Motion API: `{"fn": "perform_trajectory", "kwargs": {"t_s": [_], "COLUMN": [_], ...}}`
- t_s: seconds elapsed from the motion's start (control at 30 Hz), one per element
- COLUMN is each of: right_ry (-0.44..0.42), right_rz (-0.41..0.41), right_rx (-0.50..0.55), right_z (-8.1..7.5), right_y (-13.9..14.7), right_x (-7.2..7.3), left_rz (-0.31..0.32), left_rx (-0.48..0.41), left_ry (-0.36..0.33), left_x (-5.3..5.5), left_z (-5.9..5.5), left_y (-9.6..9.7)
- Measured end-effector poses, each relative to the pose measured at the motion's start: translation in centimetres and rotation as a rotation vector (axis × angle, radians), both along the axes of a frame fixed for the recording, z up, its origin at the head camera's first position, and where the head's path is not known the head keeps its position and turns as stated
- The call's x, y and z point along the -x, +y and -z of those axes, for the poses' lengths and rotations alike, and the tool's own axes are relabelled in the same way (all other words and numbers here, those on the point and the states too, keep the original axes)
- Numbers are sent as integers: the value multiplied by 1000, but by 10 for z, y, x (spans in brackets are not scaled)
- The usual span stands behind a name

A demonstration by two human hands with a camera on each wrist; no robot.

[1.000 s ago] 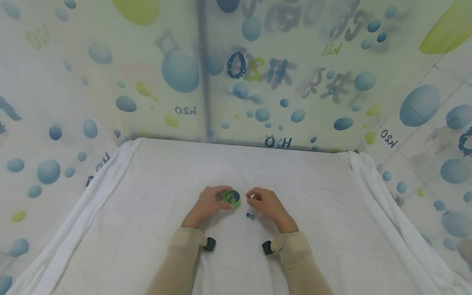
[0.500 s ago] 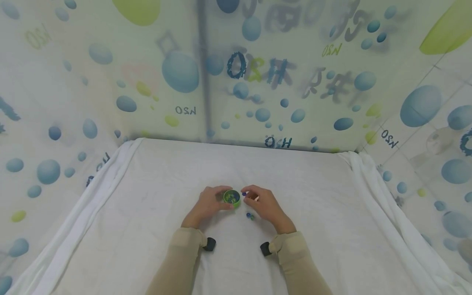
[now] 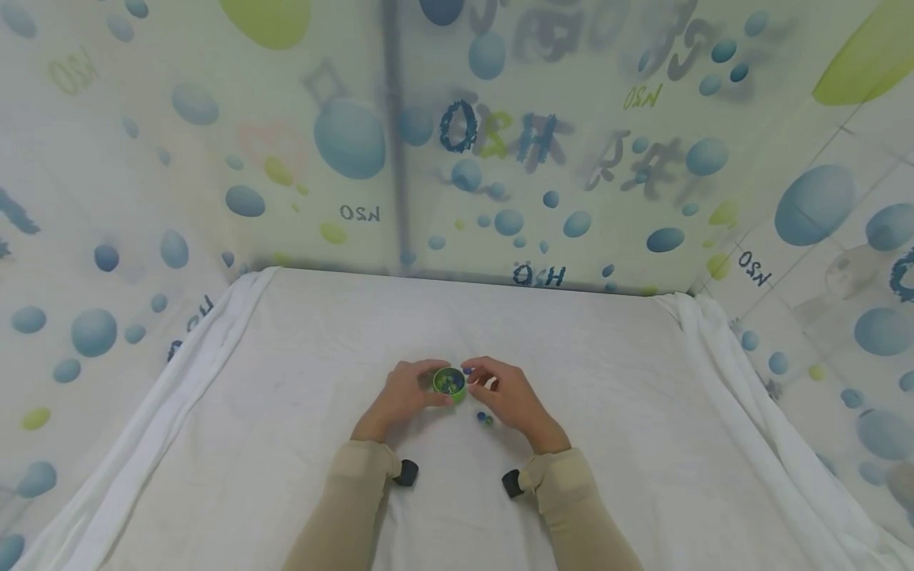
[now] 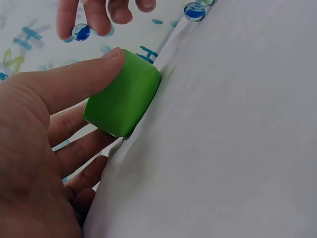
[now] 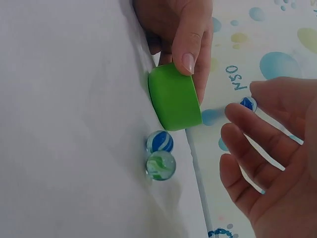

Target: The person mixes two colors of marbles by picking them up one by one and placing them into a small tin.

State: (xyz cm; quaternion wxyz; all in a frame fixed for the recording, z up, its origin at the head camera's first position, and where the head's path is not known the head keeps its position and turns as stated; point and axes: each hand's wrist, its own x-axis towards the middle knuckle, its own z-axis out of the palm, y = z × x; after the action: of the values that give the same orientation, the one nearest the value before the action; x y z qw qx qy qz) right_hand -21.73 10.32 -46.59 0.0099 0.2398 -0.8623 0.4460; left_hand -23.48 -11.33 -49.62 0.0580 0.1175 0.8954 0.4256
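A small green bowl (image 4: 126, 94) stands on the white cloth. Thumb on one side and fingers on the other, my left hand (image 3: 407, 394) holds it. In the head view, blue and green glass marbles (image 3: 448, 382) show inside the bowl. My right hand (image 3: 512, 394) pinches a blue-swirled marble (image 5: 248, 103) between thumb and index finger, raised just right of the bowl's rim, the other fingers loosely bent. Two more marbles lie side by side on the cloth, nearer the person: one blue and white (image 5: 160, 142), one green and white (image 5: 161, 166).
The white cloth (image 3: 571, 341) covers the table, with bunched folds (image 3: 750, 412) along its sides. Behind and to both sides hang light curtains (image 3: 300, 159) printed with blue and green bubbles. Black straps with small cameras sit at the cuffs.
My right hand has moved left and slightly away from the person, bringing the blue marble up to the bowl's rim. The left hand and bowl have stayed in place.
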Motion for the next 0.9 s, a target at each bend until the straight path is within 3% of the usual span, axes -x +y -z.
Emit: {"fn": "perform_trajectory", "kwargs": {"t_s": [0.67,0.9], "right_ry": [47,25], "right_rz": [-35,-21], "right_rx": [19,21], "right_z": [-1,-5], "right_y": [-1,0], "right_x": [-1,-2], "left_rz": [-4,-6], "left_rx": [-9,-2], "left_ry": [0,12], "left_x": [-1,-3], "left_z": [-1,-4], "left_y": [0,1]}}
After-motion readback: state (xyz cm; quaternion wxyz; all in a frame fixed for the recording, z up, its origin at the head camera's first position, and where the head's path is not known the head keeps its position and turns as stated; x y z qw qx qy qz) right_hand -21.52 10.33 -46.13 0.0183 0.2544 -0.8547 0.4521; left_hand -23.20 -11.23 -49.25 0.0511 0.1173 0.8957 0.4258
